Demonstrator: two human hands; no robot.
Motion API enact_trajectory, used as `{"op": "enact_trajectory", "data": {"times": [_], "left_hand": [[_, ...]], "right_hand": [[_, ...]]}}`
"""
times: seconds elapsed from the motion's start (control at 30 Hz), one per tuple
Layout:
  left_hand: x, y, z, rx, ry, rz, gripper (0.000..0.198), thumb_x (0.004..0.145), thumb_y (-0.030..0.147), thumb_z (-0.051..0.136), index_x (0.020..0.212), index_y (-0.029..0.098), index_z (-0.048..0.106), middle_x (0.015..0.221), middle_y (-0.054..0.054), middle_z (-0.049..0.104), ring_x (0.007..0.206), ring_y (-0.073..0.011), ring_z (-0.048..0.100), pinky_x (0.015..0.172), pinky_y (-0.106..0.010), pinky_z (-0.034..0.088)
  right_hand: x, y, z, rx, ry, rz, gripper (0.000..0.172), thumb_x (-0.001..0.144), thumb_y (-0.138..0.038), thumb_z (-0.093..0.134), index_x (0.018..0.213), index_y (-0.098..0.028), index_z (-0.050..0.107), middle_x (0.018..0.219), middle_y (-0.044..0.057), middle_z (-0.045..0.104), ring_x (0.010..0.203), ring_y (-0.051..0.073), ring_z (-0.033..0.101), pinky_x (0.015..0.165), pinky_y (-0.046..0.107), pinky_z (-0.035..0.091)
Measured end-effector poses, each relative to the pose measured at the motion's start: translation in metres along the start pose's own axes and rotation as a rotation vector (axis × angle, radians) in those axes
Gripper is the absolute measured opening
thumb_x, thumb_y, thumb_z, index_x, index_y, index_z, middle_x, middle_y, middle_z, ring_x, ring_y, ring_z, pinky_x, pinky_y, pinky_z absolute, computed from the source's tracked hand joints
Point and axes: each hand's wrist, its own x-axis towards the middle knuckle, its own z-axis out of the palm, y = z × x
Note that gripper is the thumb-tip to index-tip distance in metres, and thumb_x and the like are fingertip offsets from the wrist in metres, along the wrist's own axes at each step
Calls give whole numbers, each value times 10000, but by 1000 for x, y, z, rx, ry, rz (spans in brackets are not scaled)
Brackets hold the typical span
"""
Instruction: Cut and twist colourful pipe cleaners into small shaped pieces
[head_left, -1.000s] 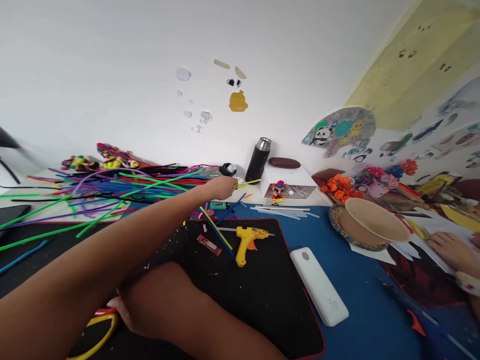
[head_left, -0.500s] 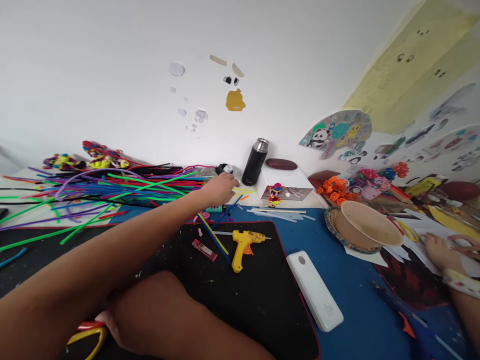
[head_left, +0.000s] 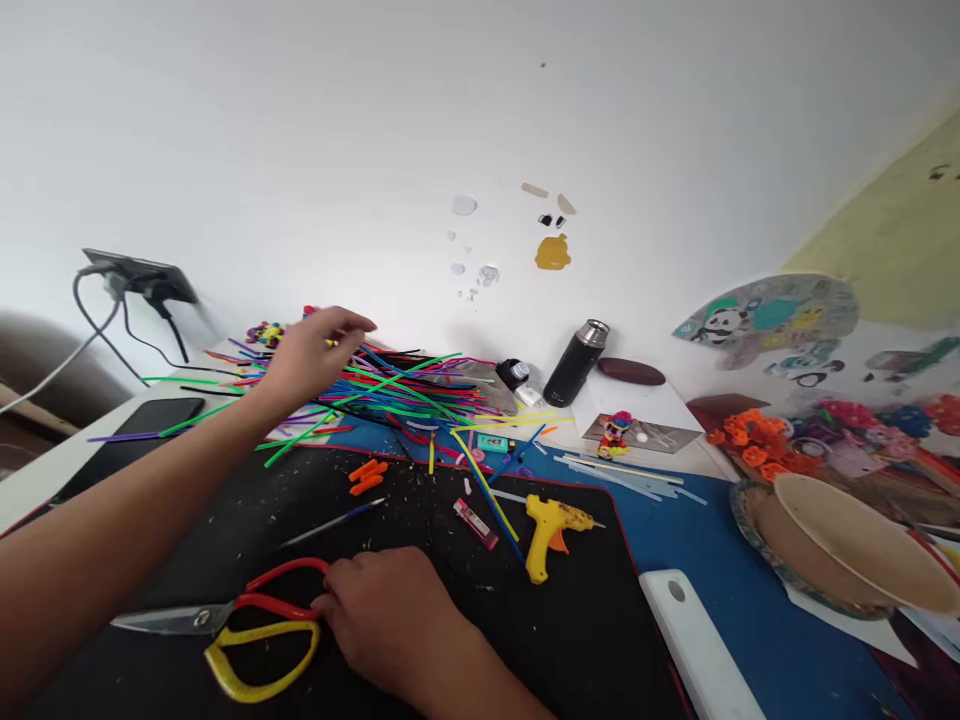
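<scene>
My left hand (head_left: pixel 319 348) reaches over a heap of colourful pipe cleaners (head_left: pixel 390 385) at the wall. Its thumb and fingers are apart, with nothing visible between them. Near the front of the black mat, my right hand (head_left: pixel 390 620) has its fingers closed on the red handle loop of a pair of scissors (head_left: pixel 262 670). The other loop is yellow, and the blades point left. A pen (head_left: pixel 334 522) and short orange pieces (head_left: pixel 367 476) lie beyond the scissors.
A yellow glue gun (head_left: pixel 551 530) and a small red-and-white packet (head_left: pixel 475 523) lie on the mat. Behind stand a black flask (head_left: pixel 574 365) and a small figurine (head_left: pixel 616 435). Rightward are a white power bank (head_left: pixel 697 640) and a bowl (head_left: pixel 855 540). A phone (head_left: pixel 169 415) lies left.
My left hand has moved left from beside the flask to above the pipe cleaners. My view has swung left, bringing the scissors, pen and orange pieces into sight.
</scene>
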Motion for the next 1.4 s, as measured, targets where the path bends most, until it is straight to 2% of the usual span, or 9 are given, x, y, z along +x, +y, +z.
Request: {"op": "enact_trajectory", "data": {"times": [0.1, 0.2, 0.3, 0.43, 0.57, 0.77, 0.97, 1.2, 1.4], "left_hand": [[-4, -22, -20, -2, 103, -157, 287, 936, 369, 538, 1085, 238, 745, 1115, -51, 795, 922, -241, 723, 894, -355, 574], [-6, -45, -21, 63, 11, -118, 331, 934, 381, 533, 1135, 228, 747, 1183, -87, 785, 1024, -284, 717, 957, -393, 564], [-7, -63, -5, 143, -180, 43, 453, 954, 456, 540, 1287, 199, 707, 1317, -134, 740, 1242, -336, 646, 1104, -469, 490], [-9, -69, 30, 262, -403, 252, 659, 959, 487, 601, 1557, 225, 510, 1590, -135, 549, 1471, -342, 471, 1231, -526, 342], [-21, -63, 60, 395, -574, 345, 675, 957, 331, 634, 1599, 228, 454, 1571, -137, 561, 1415, -319, 521, 1165, -453, 413], [-50, -58, 69, 524, -527, 510, 462, 1015, 145, 486, 1455, 219, 607, 1319, -146, 676, 1195, -296, 624, 1019, -417, 474], [-66, -57, 64, 536, -479, 531, 313, 1016, 111, 483, 1260, 185, 666, 1123, -129, 674, 1015, -284, 637, 914, -409, 488], [-60, -52, 55, 513, -509, 583, 237, 971, 68, 513, 1118, 184, 658, 1072, -113, 679, 1004, -287, 629, 918, -406, 486], [-39, -55, 33, 398, -543, 553, 375, 832, -28, 516, 1107, 194, 641, 1110, -94, 668, 1030, -243, 628, 950, -347, 478]], "right_hand": [[1, 1, 3, -6, 14, 21, 236, 1066, -375, 583, 1061, -171, 701, 967, 75, 801, 842, 267, 785, 668, 334, 602], [2, 3, 8, 6, 18, 35, 210, 1062, -373, 589, 1056, -193, 699, 963, 54, 803, 856, 264, 782, 681, 330, 593], [3, 4, 12, 23, 31, 55, 183, 1055, -371, 602, 1043, -215, 698, 968, 42, 804, 853, 258, 780, 695, 325, 582], [2, 4, 14, 52, 26, 84, 129, 1037, -336, 632, 1054, -227, 698, 978, 31, 805, 867, 260, 781, 723, 329, 570], [2, 5, 13, 116, 21, 125, 77, 1025, -290, 645, 1055, -243, 698, 994, 10, 808, 880, 247, 783, 738, 311, 549], [4, 6, 17, 149, -2, 156, 63, 998, -273, 674, 1057, -260, 691, 1013, 0, 806, 895, 252, 778, 728, 309, 521], [4, 7, 16, 160, 22, 162, 69, 991, -271, 682, 1060, -266, 684, 1017, -8, 800, 895, 249, 773, 736, 316, 514], [4, 4, 13, 173, 5, 166, 66, 1003, -279, 672, 1066, -261, 681, 1040, -7, 803, 922, 245, 774, 759, 312, 518], [2, 2, 12, 129, -22, 161, 104, 1019, -310, 649, 1084, -241, 691, 1027, 28, 796, 916, 259, 771, 760, 331, 533]]}}
